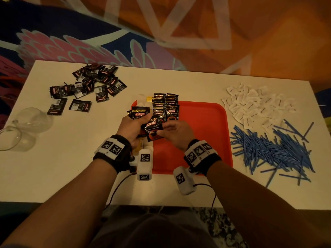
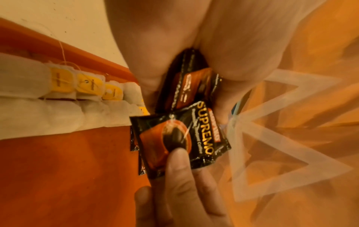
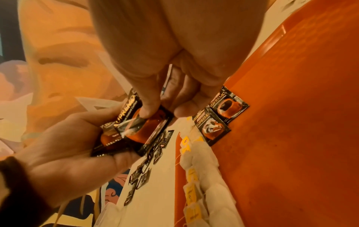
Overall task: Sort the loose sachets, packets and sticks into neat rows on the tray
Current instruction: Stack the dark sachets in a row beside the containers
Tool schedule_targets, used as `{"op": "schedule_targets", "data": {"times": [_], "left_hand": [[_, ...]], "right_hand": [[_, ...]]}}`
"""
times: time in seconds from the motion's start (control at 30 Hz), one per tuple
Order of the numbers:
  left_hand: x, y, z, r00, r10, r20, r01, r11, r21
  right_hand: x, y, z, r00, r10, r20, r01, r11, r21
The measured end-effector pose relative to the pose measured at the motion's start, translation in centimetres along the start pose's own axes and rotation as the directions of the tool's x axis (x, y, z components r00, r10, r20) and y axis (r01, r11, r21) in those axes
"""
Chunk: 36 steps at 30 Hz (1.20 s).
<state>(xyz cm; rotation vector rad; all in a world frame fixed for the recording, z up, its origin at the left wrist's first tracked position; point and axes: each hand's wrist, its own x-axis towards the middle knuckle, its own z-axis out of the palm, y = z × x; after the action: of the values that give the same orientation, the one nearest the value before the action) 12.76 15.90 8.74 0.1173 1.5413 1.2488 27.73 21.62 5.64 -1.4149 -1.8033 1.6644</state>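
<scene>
1. While the left hand (image 1: 133,126) grips a fanned stack of coffee sachets (image 3: 110,136) above the near-left part of the orange tray (image 1: 206,140), the right hand (image 1: 176,134) pinches the top sachet (image 1: 153,130) between thumb and fingers to draw it off. I judge the slick foil could let two sachets come away together, or the rest of the stack could slide out of the left palm.
2. If the freed sachet lands askew, it may nudge the overlapped coffee rows (image 1: 165,106) already on the tray, or the tea bags (image 2: 58,86) lined along the tray's left edge; their loose strings could snag.
3. Sachet fronts read "KOPIKO" and "SUPREMO", gold on black, with a cup picture.
4. Tea-bag tags are yellow, their print too small to read.
5. Off the tray wait a black packet pile (image 1: 86,86), white sachets (image 1: 254,106) and blue sticks (image 1: 272,149).
</scene>
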Motion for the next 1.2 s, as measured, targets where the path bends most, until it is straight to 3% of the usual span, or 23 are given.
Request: {"op": "schedule_targets", "data": {"times": [0.1,0.2,0.27,0.33,0.5,0.73,1.2], "left_hand": [[0.7,-0.6,0.6,0.994,0.101,-0.052,-0.097,0.993,0.069],[2.1,-1.4,0.7,0.958,0.264,-0.114,-0.208,0.910,0.359],[3.0,-2.1,0.6,0.950,0.301,-0.082,-0.211,0.814,0.541],[3.6,-2.8,0.4,0.961,0.270,-0.059,-0.182,0.778,0.601],[4.7,-3.5,0.3,0.977,0.148,-0.155,-0.059,0.880,0.471],[5.2,-3.8,-0.7,0.977,0.120,-0.175,-0.040,0.913,0.406],[4.7,-3.8,-1.1,0.988,0.034,-0.153,0.001,0.975,0.224]], "right_hand": [[0.9,1.1,-0.5,0.999,0.022,-0.024,-0.023,0.997,-0.071],[2.5,2.8,-1.5,0.990,0.104,-0.095,-0.116,0.984,-0.136],[3.6,3.9,-2.5,0.976,0.159,-0.146,-0.187,0.960,-0.208],[4.6,4.8,-3.2,0.962,0.213,-0.171,-0.252,0.935,-0.250],[6.6,6.1,-3.5,0.910,0.337,-0.242,-0.388,0.898,-0.207],[8.2,6.5,-2.9,0.926,0.298,-0.233,-0.364,0.871,-0.331],[8.0,6.8,-2.9,0.904,0.337,-0.265,-0.393,0.898,-0.199]]}}
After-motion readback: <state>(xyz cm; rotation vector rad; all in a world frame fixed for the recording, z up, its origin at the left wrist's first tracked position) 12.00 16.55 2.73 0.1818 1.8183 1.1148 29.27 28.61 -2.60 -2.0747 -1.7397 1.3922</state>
